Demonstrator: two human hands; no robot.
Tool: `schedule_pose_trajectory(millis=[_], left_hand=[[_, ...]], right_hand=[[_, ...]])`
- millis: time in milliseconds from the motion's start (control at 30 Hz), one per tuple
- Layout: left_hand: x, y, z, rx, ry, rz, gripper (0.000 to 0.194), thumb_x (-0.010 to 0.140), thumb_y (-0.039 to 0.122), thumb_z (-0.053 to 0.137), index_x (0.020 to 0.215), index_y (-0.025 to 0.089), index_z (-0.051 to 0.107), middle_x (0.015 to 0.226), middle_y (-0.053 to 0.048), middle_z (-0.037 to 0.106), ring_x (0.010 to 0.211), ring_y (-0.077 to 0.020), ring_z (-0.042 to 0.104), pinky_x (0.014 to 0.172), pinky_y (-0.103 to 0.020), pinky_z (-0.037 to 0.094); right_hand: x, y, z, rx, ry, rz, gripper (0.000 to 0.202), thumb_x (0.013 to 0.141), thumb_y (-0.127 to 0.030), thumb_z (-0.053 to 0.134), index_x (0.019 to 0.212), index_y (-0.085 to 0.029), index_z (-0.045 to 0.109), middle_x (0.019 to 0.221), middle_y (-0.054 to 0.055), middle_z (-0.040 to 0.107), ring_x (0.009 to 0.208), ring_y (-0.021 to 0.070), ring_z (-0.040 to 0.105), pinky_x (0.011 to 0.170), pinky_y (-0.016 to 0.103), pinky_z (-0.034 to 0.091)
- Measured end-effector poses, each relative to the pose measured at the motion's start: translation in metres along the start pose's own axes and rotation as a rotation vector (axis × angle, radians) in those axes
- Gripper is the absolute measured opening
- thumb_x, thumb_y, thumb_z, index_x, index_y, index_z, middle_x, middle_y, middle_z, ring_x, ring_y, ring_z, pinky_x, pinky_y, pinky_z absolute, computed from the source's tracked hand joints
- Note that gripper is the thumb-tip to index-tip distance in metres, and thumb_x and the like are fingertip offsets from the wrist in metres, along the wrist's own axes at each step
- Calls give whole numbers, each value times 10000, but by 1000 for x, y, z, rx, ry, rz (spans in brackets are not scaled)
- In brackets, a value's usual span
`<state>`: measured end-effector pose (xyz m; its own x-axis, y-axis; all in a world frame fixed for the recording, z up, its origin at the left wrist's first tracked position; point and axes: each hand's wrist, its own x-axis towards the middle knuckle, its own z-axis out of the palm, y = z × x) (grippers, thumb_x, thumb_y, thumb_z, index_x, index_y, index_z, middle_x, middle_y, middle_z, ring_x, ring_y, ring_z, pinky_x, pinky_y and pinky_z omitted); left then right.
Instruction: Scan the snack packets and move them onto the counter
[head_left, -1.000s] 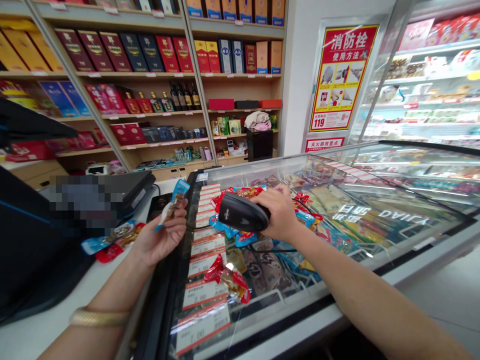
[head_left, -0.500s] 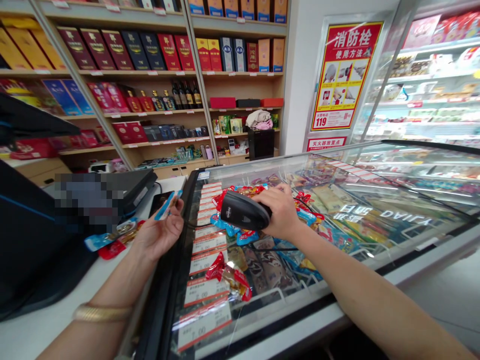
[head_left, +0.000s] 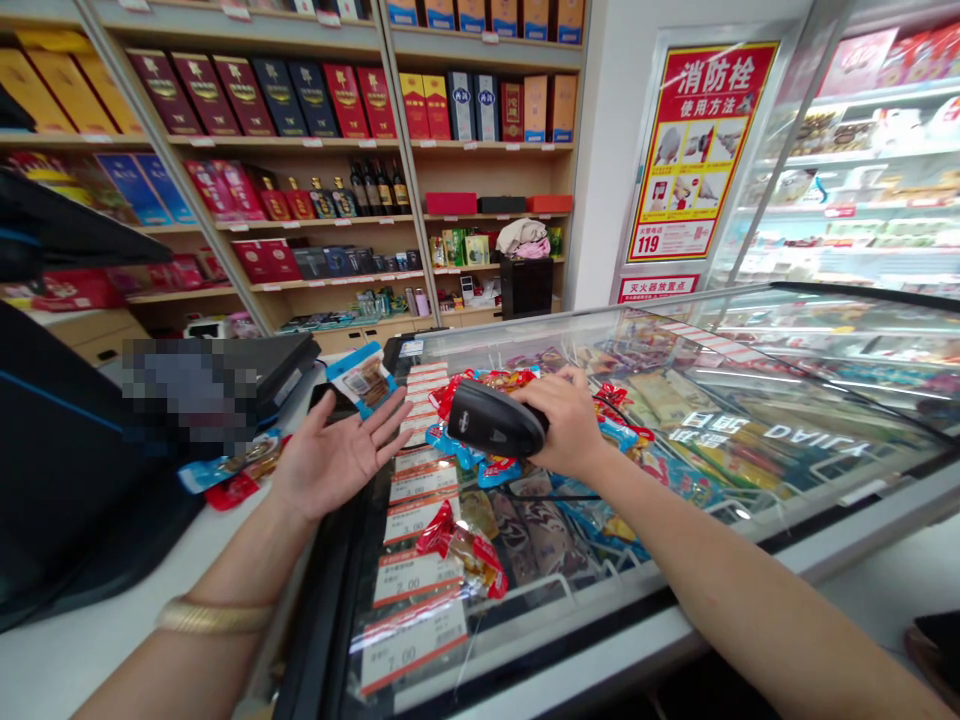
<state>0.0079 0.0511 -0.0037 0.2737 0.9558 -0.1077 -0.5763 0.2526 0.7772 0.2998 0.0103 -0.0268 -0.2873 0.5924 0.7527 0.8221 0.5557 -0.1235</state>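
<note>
My left hand (head_left: 334,455) is palm up with its fingers stretched out and apart. A small blue-edged snack packet (head_left: 363,378) is just past its fingertips; I cannot tell whether they touch it. My right hand (head_left: 566,420) grips a black barcode scanner (head_left: 496,420) over the glass freezer top, its head pointing left. Under and around the scanner lies a pile of red and blue snack packets (head_left: 501,470). Closer to me, a red-ended snack packet (head_left: 466,550) rests on the glass beside the price labels (head_left: 415,575).
Left of the freezer (head_left: 600,600), more packets (head_left: 240,467) lie on a white counter (head_left: 112,640) by a dark monitor (head_left: 67,460). Shelves of boxes and bottles (head_left: 330,140) stand behind. A red fire-hydrant poster (head_left: 701,150) hangs on the wall.
My left hand has opened from its pinch on the snack packet, which has turned its flat face toward me and moved slightly up and right. My right hand still holds the scanner, almost unmoved.
</note>
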Motion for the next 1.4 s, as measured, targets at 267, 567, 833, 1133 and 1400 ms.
schedule_pose_trajectory(millis=[267,567,833,1133,1400], left_hand=[[11,-16,-8,820,264,88,306,933,438,596,898,158,716,878,-132,782,720,-220,726,575,-276,526],[-5,-18,3,1785,457,542,543,941,514,455,498,227,583,503,-49,599,536,-208,549,560,-301,303],[-6,-27,8,2092,533,625,441,954,433,433,744,211,750,607,-87,670,591,-232,591,555,-298,213],[-4,-27,3,2042,481,612,422,949,433,448,768,222,765,621,-73,692,635,-236,631,576,-293,288],[-2,3,-11,1659,723,631,457,927,480,490,1208,201,718,935,-113,767,875,-285,687,759,-347,456]], right_hand=[[1,-6,-3,-9,-4,41,221,728,-316,655,934,-249,704,873,22,756,866,225,608,929,412,242],[1,-10,1,-40,-16,87,228,713,-304,680,932,-247,705,890,24,762,855,222,604,924,421,232],[2,-12,1,-49,-43,113,228,713,-297,672,931,-243,711,880,28,765,853,222,607,908,416,232],[2,-11,2,-47,-54,121,234,707,-302,676,929,-239,711,879,29,766,864,226,619,907,419,224],[-1,-4,3,-17,6,128,237,717,-333,669,930,-237,706,907,38,766,892,236,622,897,415,238]])
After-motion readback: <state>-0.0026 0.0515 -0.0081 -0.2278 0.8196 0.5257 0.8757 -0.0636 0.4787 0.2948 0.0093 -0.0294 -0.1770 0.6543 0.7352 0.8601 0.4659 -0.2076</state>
